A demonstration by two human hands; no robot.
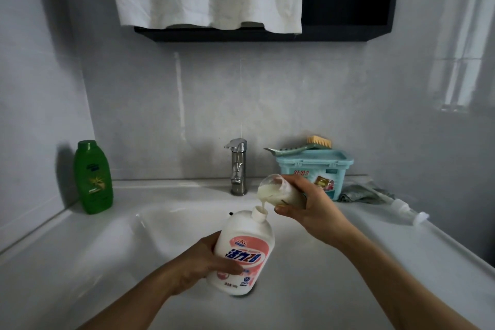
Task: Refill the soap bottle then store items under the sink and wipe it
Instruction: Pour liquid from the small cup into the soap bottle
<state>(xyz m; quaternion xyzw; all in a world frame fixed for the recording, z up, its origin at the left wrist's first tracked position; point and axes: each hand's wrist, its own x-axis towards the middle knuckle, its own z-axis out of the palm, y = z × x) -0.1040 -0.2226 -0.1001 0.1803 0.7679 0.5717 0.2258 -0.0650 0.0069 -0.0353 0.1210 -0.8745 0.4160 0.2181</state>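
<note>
My left hand [199, 262] grips a white soap bottle [245, 246] with a pink label, held tilted over the white sink basin [166, 228], its neck uncapped. My right hand [308, 203] holds a small clear cup [273, 190] tipped mouth-down above that neck. A thin stream of creamy white soap runs from the cup into the bottle opening. A white pump head [407, 209] lies on the counter at the right.
A green bottle [93, 177] stands at the back left corner. The chrome faucet [237, 166] rises behind the basin. A teal lidded box [317, 169] with a brush [302, 146] on top sits back right, a grey cloth [360, 191] beside it. White towels hang above.
</note>
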